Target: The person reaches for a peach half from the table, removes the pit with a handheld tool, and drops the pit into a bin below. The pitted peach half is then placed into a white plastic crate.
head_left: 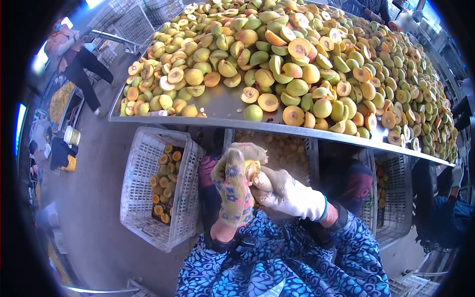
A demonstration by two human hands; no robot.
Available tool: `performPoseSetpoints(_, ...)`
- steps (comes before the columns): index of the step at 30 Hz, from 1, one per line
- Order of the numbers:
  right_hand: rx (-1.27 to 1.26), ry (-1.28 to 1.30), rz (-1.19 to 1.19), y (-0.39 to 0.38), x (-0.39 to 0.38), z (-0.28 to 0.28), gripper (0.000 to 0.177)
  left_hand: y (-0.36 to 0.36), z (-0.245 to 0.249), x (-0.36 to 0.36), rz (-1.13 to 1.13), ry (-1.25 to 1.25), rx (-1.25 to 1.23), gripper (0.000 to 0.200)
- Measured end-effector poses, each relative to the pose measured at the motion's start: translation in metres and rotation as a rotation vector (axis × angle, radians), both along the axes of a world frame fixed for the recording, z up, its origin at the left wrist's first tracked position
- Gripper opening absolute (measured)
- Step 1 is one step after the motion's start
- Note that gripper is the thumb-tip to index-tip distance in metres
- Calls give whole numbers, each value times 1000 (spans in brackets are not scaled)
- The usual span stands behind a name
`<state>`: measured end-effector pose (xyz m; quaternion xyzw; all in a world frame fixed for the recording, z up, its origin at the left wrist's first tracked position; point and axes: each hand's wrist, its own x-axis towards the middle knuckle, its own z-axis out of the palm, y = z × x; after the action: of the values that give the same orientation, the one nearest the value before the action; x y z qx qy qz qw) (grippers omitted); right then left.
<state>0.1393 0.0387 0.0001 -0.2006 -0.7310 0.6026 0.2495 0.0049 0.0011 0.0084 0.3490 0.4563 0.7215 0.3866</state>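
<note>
My left hand point(233, 185), in a patterned knit glove, is closed around a yellow peach half point(252, 171) in front of my chest. Against the fruit's right side presses my right hand point(289, 193), in a white glove with soiled fingertips. Its fingers are bent together, and whatever they may grip is hidden. Beyond both hands, a metal table point(222, 101) bears a big heap of green-yellow peaches point(297, 64), many cut in half with pits showing. Below the hands, between my knees, a crate point(312, 163) holds pale pieces that I cannot make out clearly.
A white plastic crate point(131, 198) with peach halves point(163, 185) stands left of my legs. Another crate point(398, 198) is on the right. The table's metal edge point(277, 127) runs just beyond my hands. A person point(81, 59) stands at far left; a gloved co-worker's hand point(457, 174) shows at right.
</note>
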Motion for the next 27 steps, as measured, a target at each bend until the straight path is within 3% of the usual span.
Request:
performPoseSetpoints(2,-33,-108,19,10,1,-1,26,0,-3,1,-3,34,-5,39)
performPoseSetpoints(4,-12,-59,18,10,2,0,28,1,-2,2,7,65,62,35)
performPoseSetpoints(6,-334,-42,136,11,2,9,28,8,-8,-5,2,199,258,28)
performPoseSetpoints(7,-261,-17,111,11,-3,3,29,7,-2,-2,65,337,155,36)
performPoseSetpoints(10,-306,81,133,13,-3,-4,34,16,-12,-6,27,288,171,31)
performPoseSetpoints(12,-522,60,158,10,1,-1,40,20,-2,-6,2,324,147,30)
performPoseSetpoints(13,-512,49,123,13,0,-3,40,25,3,-10,-37,297,154,18)
performPoseSetpoints(17,-380,-77,43,18,2,-3,37,32,-4,-13,-217,-11,-18,18)
performPoseSetpoints(19,-743,-55,123,19,6,-5,25,36,-3,-11,-178,204,-133,17)
performPoseSetpoints(20,-745,-58,129,19,7,-6,25,37,0,-9,-172,203,-134,17)
performPoseSetpoints(22,-912,172,236,14,11,-6,24,34,8,-6,-105,411,71,15)
performPoseSetpoints(23,-790,86,162,15,8,-1,26,36,6,-10,-90,479,182,16)
performPoseSetpoints(26,-647,42,167,17,10,-3,28,36,3,-9,-105,402,137,16)
performPoseSetpoints(27,-958,91,251,15,11,2,25,37,7,-11,-166,385,60,26)
